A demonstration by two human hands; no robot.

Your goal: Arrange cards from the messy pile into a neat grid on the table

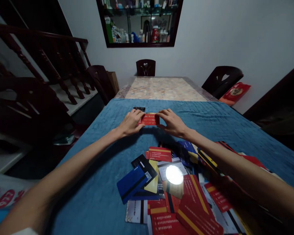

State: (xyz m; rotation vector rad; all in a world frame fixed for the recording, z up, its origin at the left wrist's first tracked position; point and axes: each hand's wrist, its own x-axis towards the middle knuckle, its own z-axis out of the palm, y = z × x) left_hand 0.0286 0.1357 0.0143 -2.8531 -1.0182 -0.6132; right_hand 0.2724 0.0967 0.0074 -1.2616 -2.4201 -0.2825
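Both my arms reach forward over a blue quilted cloth (95,202) on the table. A red card with white print (149,119) lies between my hands. My left hand (130,123) grips its left end and my right hand (172,123) grips its right end. Just behind the left hand lies a small black card (139,108), flat on the cloth. Nearer to me sprawls a loose pile of several cards (176,189), red, blue, black, yellow and white, with a bright glare spot on one of them.
Beyond the cloth the table's marbled top (164,88) shows. Dark wooden chairs stand at the far end (145,67), the far right (222,80) and the left (100,80). A stair railing (39,58) runs along the left. A red packet (235,93) leans by the wall.
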